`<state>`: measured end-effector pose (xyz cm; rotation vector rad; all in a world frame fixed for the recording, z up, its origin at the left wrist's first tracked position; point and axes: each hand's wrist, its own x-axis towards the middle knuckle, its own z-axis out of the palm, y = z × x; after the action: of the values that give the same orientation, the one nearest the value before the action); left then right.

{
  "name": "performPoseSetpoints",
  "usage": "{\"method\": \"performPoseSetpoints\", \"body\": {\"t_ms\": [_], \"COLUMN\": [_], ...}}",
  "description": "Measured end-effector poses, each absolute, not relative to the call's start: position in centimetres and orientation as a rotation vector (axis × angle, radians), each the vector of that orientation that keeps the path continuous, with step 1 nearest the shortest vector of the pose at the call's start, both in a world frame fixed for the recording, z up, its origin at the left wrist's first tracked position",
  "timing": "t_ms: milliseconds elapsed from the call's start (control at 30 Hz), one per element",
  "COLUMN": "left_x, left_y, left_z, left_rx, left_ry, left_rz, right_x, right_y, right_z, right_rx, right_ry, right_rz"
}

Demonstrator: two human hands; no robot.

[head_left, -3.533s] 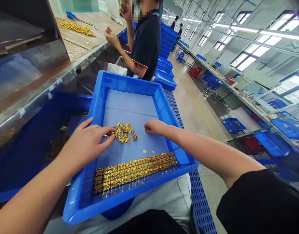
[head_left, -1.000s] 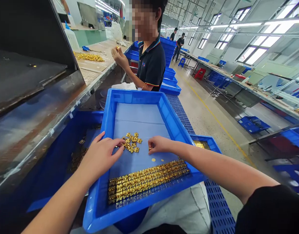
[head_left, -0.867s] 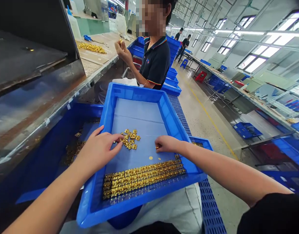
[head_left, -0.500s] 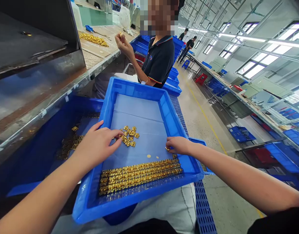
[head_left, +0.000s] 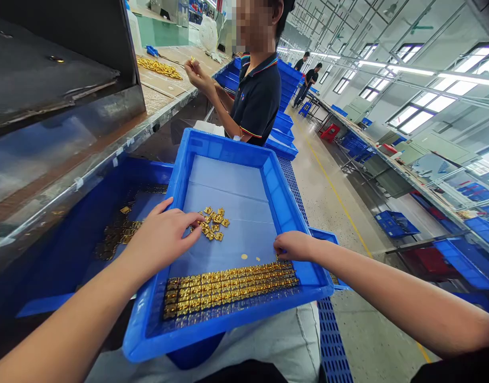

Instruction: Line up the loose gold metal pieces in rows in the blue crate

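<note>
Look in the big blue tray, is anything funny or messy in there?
Two little yellowish spots look odd: they mark the plain pale lining, between the jumbled gold pieces and the neat gold rows. I can't tell whether they're stains or scraps. The pieces are too small to check for damage.

Glossy gold metal-look pieces.

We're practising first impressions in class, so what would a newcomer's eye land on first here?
Probably the neat block of gold pieces along the near end of the bright blue tray. Next comes the loose gold heap on the tray's pale lining, with the left hand at its edge. The right hand is just above the block's far right end.
</note>
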<state>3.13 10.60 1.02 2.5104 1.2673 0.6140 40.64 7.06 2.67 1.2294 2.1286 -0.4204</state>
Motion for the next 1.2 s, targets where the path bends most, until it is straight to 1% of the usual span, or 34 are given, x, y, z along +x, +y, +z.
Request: {"method": "performPoseSetpoints", "body": {"t_ms": [567, 700, 833, 1000, 1200], "left_x": [3.1, 3.2, 3.2, 3.2, 3.3], "left_y": [10.7, 10.5, 10.4, 10.2, 10.2], "left_z": [0.6, 1.0, 1.3, 1.5, 1.7], "left_rx": [2.508, 2.493, 2.499, 2.508, 2.468], "left_ry": [1.281, 1.307, 1.295, 1.288, 1.289], "left_rz": [0.635, 0.604, 0.587, 0.575, 0.594], "right_x": [40.4, 37.8, 33.1, 29.0, 30.8], "right_y": [6.8, 8.9, 12.0, 14.4, 13.1], "right_z": [3.4, 3.0, 1.0, -0.5, 0.1], "right_rx": [1.271, 1.423, 1.622, 1.432, 1.416], "right_ry": [2.122, 2.281, 2.470, 2.568, 2.421], "right_rz": [-0.392, -0.368, -0.398, -0.328, -0.338]}}
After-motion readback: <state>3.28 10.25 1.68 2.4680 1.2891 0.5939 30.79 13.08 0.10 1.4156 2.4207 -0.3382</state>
